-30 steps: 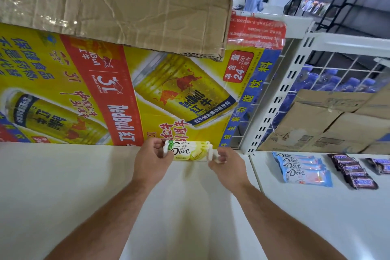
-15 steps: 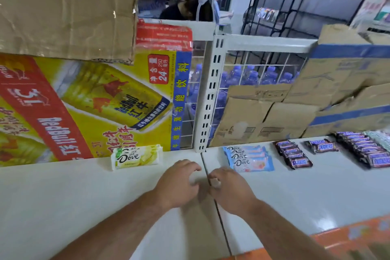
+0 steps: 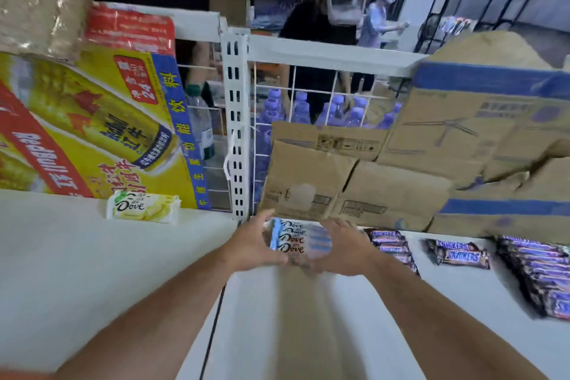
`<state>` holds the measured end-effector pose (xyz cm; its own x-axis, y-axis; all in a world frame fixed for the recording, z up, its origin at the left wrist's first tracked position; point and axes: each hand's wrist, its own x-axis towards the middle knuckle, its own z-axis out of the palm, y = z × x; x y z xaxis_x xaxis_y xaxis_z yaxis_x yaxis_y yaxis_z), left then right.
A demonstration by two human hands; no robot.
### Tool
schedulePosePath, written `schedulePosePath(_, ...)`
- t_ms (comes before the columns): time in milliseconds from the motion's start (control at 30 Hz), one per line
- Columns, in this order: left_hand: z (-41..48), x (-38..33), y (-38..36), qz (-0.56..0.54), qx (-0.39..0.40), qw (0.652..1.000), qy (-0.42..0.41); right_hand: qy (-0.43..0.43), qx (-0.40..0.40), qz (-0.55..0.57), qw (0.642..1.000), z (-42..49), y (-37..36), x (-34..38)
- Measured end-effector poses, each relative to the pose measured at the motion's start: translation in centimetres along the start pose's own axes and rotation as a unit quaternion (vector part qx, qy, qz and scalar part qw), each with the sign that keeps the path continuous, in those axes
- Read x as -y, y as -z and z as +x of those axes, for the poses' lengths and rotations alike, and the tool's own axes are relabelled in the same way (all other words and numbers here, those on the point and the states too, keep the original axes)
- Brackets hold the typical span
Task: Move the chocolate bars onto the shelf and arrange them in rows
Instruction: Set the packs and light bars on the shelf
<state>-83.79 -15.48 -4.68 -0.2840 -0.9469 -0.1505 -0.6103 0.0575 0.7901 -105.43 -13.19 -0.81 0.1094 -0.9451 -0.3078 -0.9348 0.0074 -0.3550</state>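
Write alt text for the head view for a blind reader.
The left hand and right hand flank a stack of pale blue Dove chocolate bars at the back of a white shelf; blur hides whether they grip it. A yellow Dove bar lies apart on the left, rows of dark Snickers bars on the right.

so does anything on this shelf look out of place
The yellow Dove bar lies alone on the left shelf section, away from the blue Dove stack and Snickers rows to its right. The cardboard boxes behind those look crumpled.

Single head-worn wide-angle view, facing forward and down, close over the white shelf (image 3: 92,271), edges bowed
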Motion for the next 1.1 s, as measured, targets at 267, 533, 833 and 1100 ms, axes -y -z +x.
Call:
schedulePosePath(267, 0.9, 0.3, -0.9, 0.031, 0.002, 0.998, 0.05, -0.003, 0.104, 0.147, 0.984, 2.6, 0.9, -1.4)
schedulePosePath(533, -0.2, 1.2, -1.6, -0.024, -0.032, 0.999, 0.016, 0.093, -0.016, -0.001, 0.996, 0.9, -0.8, -0.5)
schedulePosePath(833, -0.2, 1.8, -0.3, -0.001, -0.068, 0.998, -0.015, 0.104, -0.053, 0.044, 0.992, 1.5, -1.6, -0.1)
schedulePosePath(1100, 0.0, 2.5, -0.5, -0.026, -0.089, 0.996, -0.01, 0.059, -0.077, 0.181, 0.979, 0.9, -2.3, -2.7)
